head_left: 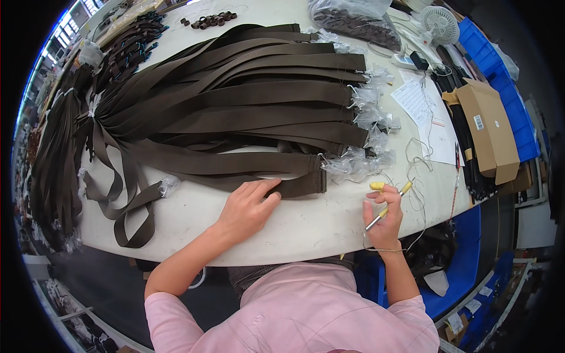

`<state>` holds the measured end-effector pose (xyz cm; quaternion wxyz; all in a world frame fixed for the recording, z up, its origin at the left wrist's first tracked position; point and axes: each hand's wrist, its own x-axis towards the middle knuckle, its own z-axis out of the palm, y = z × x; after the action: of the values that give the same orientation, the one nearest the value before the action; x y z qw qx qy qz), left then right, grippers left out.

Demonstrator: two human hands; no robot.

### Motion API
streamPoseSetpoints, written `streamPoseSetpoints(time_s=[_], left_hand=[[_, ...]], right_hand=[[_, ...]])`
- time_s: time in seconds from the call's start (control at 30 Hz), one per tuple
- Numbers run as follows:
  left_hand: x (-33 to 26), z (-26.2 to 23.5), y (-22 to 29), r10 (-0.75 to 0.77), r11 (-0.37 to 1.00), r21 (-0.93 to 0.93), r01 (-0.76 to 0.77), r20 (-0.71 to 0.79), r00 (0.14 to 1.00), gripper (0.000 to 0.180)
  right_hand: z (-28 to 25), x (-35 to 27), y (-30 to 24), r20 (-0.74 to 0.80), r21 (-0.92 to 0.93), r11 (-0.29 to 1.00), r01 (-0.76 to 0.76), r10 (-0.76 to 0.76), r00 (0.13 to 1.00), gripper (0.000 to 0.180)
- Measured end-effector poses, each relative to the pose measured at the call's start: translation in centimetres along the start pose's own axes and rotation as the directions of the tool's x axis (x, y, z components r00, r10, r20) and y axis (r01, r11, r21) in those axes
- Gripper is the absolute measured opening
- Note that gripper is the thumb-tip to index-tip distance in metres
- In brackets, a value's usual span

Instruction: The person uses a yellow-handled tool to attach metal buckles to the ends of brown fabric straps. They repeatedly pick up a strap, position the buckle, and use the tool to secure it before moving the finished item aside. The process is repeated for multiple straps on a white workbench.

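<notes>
My left hand [250, 207] rests with spread fingers on the end of a dark brown webbing strap [297, 183] at the front of the white table [306, 226]. The strap belongs to a big fan of similar brown straps [235, 94] spread across the table, several tipped with clear plastic wrapped hardware [359, 162]. My right hand [384, 217] hovers near the table's right front edge, gripping a thin metal tool with a yellow handle [388, 206]; one fingertip wears a yellow cover. Thin thread loops around that hand.
Paper sheets [421, 106] lie at the right, beside a brown cardboard box [488, 129] and blue bins [500, 76]. A small white fan [440, 25] and a clear bag of dark parts [353, 23] stand at the back. More straps hang off the left edge [56, 165].
</notes>
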<state>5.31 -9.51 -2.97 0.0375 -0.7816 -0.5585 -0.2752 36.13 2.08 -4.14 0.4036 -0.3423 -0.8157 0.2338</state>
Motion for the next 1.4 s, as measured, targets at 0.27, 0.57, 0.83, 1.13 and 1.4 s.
streamPoseSetpoints(time_s=[0.27,0.57,0.83,1.13,1.4], left_hand=[[3.6,1.9,1.1,-0.131,0.990,-0.039,0.134,0.077,0.988,0.029],[10.8,-4.0,-1.3,-0.402,0.621,-0.502,0.602,0.456,0.794,0.032],[9.6,-2.9,-5.3,-0.212,0.171,-0.687,0.706,0.674,0.708,0.035],[9.0,-0.9,-6.8,-0.111,-0.007,-0.727,0.687,0.683,0.722,0.034],[9.0,-0.9,-7.0,-0.124,0.040,-0.725,0.688,0.680,0.723,0.037]], right_hand=[[4.7,3.7,-3.1,0.130,-0.021,0.938,0.347,-0.342,0.931,0.049],[8.4,9.5,-5.7,-0.116,-0.055,0.919,0.392,-0.395,0.911,0.054],[6.9,10.7,-3.7,-0.141,0.264,0.953,0.149,-0.115,0.983,0.034],[7.0,9.7,-2.2,-0.129,0.099,0.984,0.150,-0.137,0.982,0.028],[7.1,9.7,-1.6,-0.136,0.102,0.988,0.120,-0.106,0.985,0.027]])
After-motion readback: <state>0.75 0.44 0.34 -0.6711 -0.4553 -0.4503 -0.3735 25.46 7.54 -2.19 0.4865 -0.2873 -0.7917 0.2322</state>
